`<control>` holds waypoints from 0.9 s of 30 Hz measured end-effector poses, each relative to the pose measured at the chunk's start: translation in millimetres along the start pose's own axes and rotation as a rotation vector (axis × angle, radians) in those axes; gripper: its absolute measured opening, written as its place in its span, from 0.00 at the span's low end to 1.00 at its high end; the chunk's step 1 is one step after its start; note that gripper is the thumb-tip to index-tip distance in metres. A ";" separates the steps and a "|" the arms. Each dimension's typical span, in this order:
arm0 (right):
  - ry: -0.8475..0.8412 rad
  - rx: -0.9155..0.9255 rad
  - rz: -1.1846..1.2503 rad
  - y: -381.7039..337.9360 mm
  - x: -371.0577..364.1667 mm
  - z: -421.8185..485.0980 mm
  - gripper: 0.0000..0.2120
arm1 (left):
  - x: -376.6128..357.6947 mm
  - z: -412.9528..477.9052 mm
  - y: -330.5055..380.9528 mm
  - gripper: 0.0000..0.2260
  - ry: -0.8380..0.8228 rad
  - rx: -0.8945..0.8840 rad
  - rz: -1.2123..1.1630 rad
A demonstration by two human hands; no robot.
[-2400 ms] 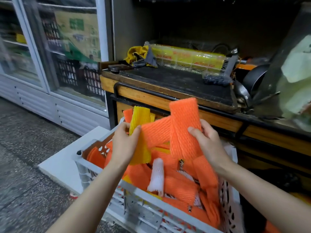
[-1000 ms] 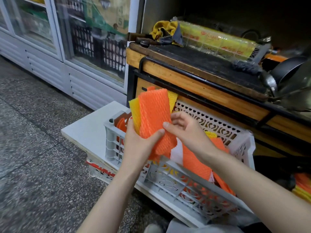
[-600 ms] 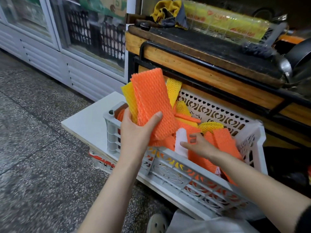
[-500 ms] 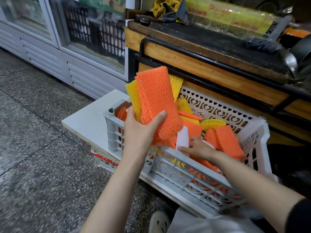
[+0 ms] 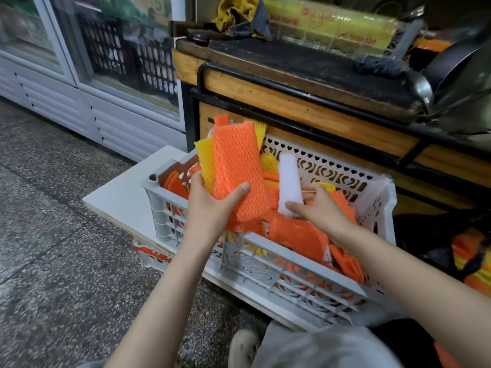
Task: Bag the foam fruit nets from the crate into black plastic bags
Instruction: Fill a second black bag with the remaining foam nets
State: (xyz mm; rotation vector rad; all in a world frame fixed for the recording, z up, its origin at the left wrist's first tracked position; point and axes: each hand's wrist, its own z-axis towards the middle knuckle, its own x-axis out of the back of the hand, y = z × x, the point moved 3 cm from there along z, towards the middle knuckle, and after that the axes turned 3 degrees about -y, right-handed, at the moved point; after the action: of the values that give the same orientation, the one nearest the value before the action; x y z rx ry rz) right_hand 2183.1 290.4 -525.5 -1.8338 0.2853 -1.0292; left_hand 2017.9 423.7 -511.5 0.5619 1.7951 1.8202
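Note:
A grey plastic crate [image 5: 255, 258] on a white board holds several orange, yellow and white foam fruit nets. My left hand [image 5: 212, 205] grips a stack of flat nets, a big orange net [image 5: 236, 166] in front and a yellow net [image 5: 206, 162] behind it, raised above the crate's left end. My right hand [image 5: 318, 205] pinches a white foam net [image 5: 289, 181] and holds it upright over the middle of the crate. More orange nets [image 5: 297, 237] lie loose below. At the right edge a black plastic bag [image 5: 435, 251] shows orange and yellow nets inside.
A wooden counter [image 5: 305, 107] with a black rail stands right behind the crate. Glass-door fridges [image 5: 111, 62] line the left wall. The white board [image 5: 125, 197] under the crate rests on a speckled floor. My shoe [image 5: 243, 346] and knee sit below the crate.
My right hand let go of the stack, reached into the crate, took hold of the white net and lifted it. My left hand kept holding the orange and yellow stack.

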 end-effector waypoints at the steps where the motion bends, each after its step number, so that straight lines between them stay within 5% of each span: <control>1: 0.035 0.036 0.029 -7.8 6.7 -10.6 0.27 | -1.2 -2.1 0.2 0.25 0.004 -0.009 0.017; 16: 0.001 0.388 0.049 -35.1 53.4 -130.8 0.22 | -54.6 -79.1 26.9 0.21 -0.153 -0.058 0.180; 21: 0.027 0.395 -0.221 -30.7 65.8 -158.7 0.26 | -84.3 -109.5 46.3 0.14 -0.257 -0.092 0.160; 27: 0.220 0.441 -0.350 -27.8 94.9 -186.6 0.31 | -107.4 -132.3 61.5 0.20 -0.284 -0.174 0.156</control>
State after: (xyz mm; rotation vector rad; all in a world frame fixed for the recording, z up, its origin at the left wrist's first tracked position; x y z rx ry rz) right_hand 2094.2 129.3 -421.7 -1.3967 -0.1351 -1.4129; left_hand 2014.9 254.0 -448.0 0.8641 1.4249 1.8673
